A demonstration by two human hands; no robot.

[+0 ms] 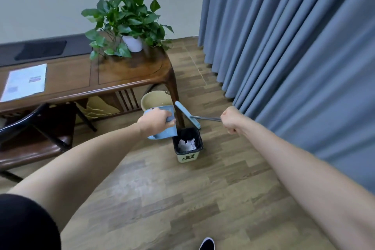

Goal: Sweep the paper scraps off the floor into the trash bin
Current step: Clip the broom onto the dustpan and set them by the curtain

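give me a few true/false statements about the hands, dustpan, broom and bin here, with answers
1. The left hand holds the blue dustpan beside the bin. True.
2. The bin is empty. False: white paper scraps lie inside it.
3. The right hand grips the broom handle. True.
4. The bin stands on the table. False: it stands on the floor by the table leg.
5. The plant sits on the floor. False: it is on the table.
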